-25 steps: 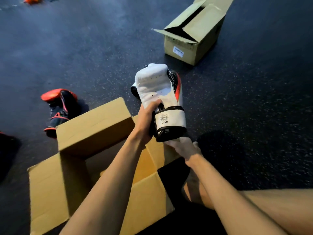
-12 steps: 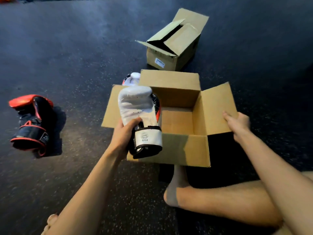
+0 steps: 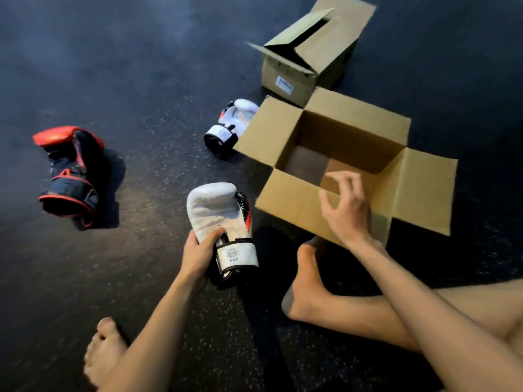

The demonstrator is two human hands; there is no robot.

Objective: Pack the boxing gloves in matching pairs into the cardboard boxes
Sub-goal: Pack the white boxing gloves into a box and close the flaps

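Observation:
My left hand [image 3: 198,256] grips a white boxing glove [image 3: 218,213] near its cuff, held upright just left of an open cardboard box [image 3: 285,205]. The box stands with all flaps spread and nothing visible inside. My right hand [image 3: 345,205] hovers over the box's near flap, fingers apart and holding nothing. A second white glove [image 3: 232,123] lies on the floor by the box's far left flap. A red and black glove pair [image 3: 70,174] lies on the floor at the left.
A second cardboard box [image 3: 308,66], flaps partly folded in, stands behind the open one. My bare feet [image 3: 305,281] and crossed legs rest on the dark speckled floor in front of the box; another foot [image 3: 104,349] is at the lower left.
The open box now sits to the right of the held glove. My right hand left the box's right flap and rose over the near flap. My left hand lowered the white glove slightly.

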